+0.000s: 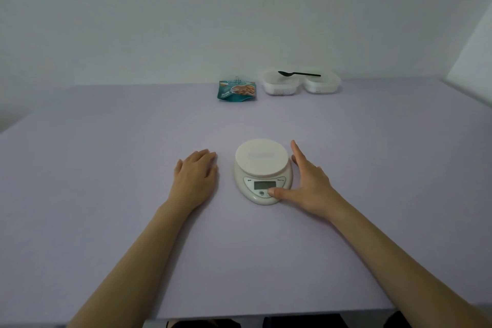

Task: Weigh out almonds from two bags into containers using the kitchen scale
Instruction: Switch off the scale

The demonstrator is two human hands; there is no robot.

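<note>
While our right hand [308, 184] lies open along the right side of the kitchen scale [262, 160], its fingers are straight and its thumb [279, 192] presses a button at the scale's front edge. We rest our left hand [195, 176] palm down on the lilac tabletop [106, 168], fingers relaxed, just left of the scale and not touching it. At the far edge we see 1 teal almond bag [237, 90] with a binder clip [237, 79] on top, and beside it 2 white containers [278, 85] with a black spoon [300, 74] lying across their rims.
</note>
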